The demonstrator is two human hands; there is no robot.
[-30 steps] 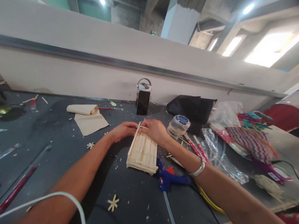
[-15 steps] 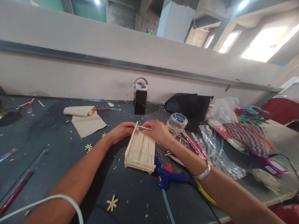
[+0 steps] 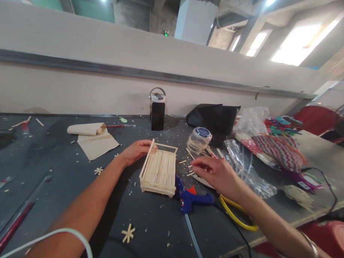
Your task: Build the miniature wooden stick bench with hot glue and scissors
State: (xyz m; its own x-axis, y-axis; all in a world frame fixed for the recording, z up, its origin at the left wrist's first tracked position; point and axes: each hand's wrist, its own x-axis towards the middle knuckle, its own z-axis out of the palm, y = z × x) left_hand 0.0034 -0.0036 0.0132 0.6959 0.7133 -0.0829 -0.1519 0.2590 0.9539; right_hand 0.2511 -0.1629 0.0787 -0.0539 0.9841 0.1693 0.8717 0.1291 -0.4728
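A small frame of pale wooden sticks [image 3: 159, 168] rests on the dark table, with a raised rail along its left side and a stick across its far end. My left hand [image 3: 136, 152] grips its far left corner. Off to the right, my right hand [image 3: 215, 172] hovers over loose stick pieces [image 3: 191, 174], thumb and fingers drawn near each other; whether something small is between them cannot be made out. A blue glue gun [image 3: 191, 199] lies just right of the frame.
Behind are an upturned clear jar [image 3: 200, 140], a phone [image 3: 158, 116] and a black bag [image 3: 213, 118]. Beige cloth [image 3: 97, 141] lies left, a stick star [image 3: 128, 233] in front. Plastic packaging [image 3: 251, 171] and yellow-handled scissors [image 3: 238, 217] lie right.
My right hand has left the frame's far end and moved right, toward the loose pieces. The stick it held now lies across that end. My left hand still grips the corner.
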